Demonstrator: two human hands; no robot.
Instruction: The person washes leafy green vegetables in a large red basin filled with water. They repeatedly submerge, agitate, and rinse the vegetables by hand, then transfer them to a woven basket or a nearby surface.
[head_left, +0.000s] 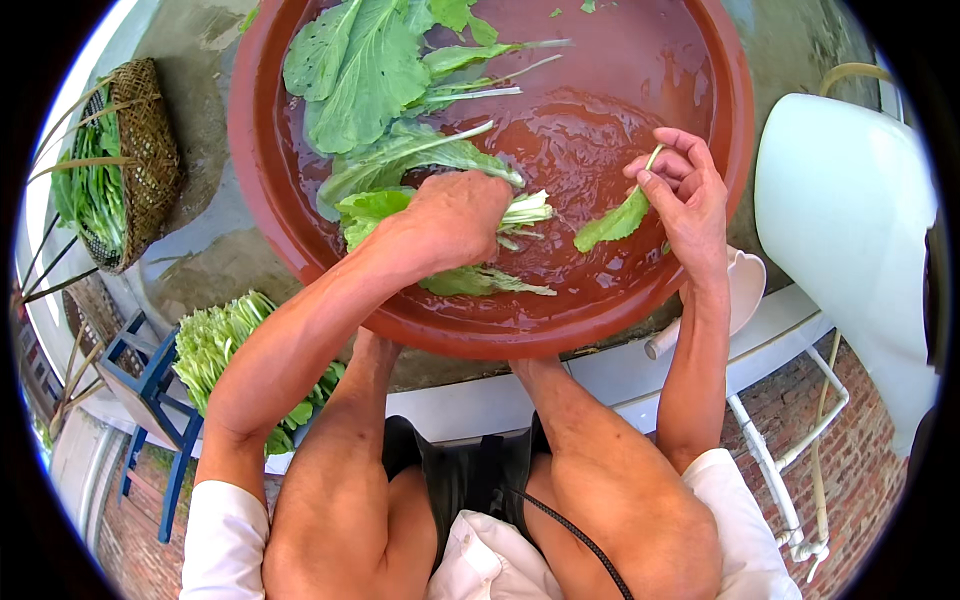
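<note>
My left hand (465, 214) grips a bunch of leafy greens (526, 210), its pale stems poking out to the right of my fist. Between thumb and fingertips, my right hand (686, 187) pinches one small leaf (616, 221) by its stem, the blade hanging down over the water. Both hands are above a wide reddish-brown basin (495, 341) holding rippling water. Large loose leaves (375, 82) float along its left side, stems pointing right. One more leaf (487, 281) floats below my left wrist.
At the left lies a woven basket (150, 150) of greens. A stacked pile of greens (225, 334) sits by my left arm, beside a blue-framed stool (161, 382). On the right are a pale basin (840, 225), a plastic dipper (746, 292) and white pipes (765, 450).
</note>
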